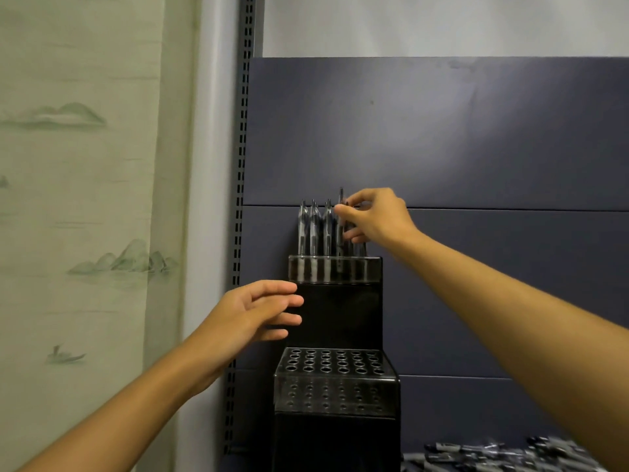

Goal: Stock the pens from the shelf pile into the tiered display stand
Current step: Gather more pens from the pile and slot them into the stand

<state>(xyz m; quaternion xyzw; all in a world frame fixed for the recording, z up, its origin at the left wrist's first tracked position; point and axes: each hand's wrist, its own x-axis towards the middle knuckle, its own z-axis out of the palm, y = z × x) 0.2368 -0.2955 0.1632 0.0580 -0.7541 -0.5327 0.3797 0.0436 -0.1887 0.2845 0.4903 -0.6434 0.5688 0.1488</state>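
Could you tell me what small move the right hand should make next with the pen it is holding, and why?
Probably ease it straight down. The right hand pinches a clear-barrelled pen that stands higher than the three neighbouring pens in the top tier of the black plastic display stand, so it seems not fully seated. The left hand looks open beside the stand.

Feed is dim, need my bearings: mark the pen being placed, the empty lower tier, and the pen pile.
pen being placed (341,199), head view, on its upper end above the fingers.
empty lower tier (335,362), head view, on its holed top.
pen pile (493,453), head view, mid-heap, bottom right.
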